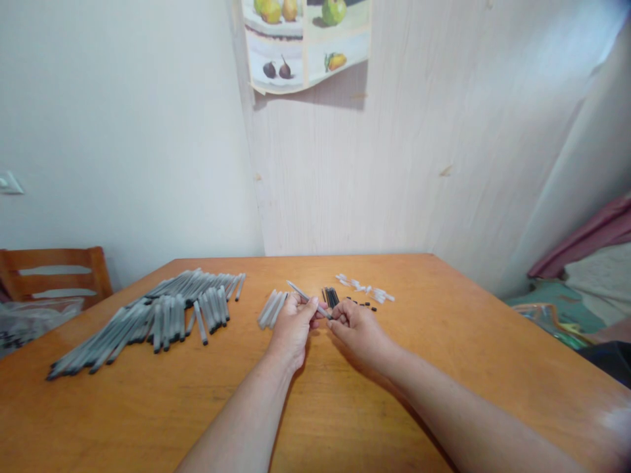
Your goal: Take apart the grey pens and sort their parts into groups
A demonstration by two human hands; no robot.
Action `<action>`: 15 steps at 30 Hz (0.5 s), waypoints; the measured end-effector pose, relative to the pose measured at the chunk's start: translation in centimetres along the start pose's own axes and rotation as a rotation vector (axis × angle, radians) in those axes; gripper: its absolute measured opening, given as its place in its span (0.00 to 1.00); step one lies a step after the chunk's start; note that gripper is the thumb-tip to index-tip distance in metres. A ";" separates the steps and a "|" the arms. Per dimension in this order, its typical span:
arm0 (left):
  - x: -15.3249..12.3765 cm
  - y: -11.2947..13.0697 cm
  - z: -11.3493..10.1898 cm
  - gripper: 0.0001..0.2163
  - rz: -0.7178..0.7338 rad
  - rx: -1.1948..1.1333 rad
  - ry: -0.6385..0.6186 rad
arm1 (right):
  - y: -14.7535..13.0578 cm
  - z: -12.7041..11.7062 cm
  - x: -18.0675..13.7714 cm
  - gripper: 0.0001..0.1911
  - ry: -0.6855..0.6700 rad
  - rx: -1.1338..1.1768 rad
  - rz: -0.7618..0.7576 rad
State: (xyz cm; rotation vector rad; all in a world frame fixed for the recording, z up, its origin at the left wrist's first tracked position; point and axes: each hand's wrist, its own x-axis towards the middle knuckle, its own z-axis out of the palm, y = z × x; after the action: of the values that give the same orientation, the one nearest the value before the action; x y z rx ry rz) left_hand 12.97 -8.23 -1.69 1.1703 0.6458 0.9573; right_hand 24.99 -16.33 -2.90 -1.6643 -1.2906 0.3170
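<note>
My left hand (pixel 293 325) is closed round a grey pen barrel (pixel 304 297) that slants up to the left above the wooden table (pixel 345 407). My right hand (pixel 359 328) pinches the pen's near, dark end, fingers pressed together. Just left of my left hand lie a few loose grey barrels (pixel 272 309). Beyond my right hand sit a small bunch of black pieces (pixel 331 295) and a scatter of small clear parts (pixel 365 289).
A large pile of grey pens with black ends (pixel 158 315) spreads over the table's left side. A wooden chair back (pixel 54 272) and a plastic bag (pixel 29 322) stand at the far left. Cloth and clutter (pixel 582 289) lie right of the table.
</note>
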 end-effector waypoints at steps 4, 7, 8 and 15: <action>0.0 0.0 0.1 0.17 0.000 -0.014 0.000 | 0.0 0.2 0.0 0.08 0.003 0.034 0.035; 0.0 0.0 0.0 0.16 0.004 -0.020 -0.004 | -0.1 0.0 -0.1 0.10 -0.056 0.034 0.025; -0.1 0.0 0.0 0.16 0.006 -0.018 -0.006 | 0.0 -0.2 -0.2 0.13 -0.096 0.059 0.022; 0.0 0.0 -0.1 0.17 0.009 -0.032 -0.008 | 0.5 0.1 -0.4 0.18 -0.219 0.292 0.100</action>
State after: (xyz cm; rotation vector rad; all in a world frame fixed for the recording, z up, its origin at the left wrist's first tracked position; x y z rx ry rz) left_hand 12.93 -8.21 -1.73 1.1491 0.6168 0.9672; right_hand 25.10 -16.57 -3.49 -1.4754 -1.2529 0.7305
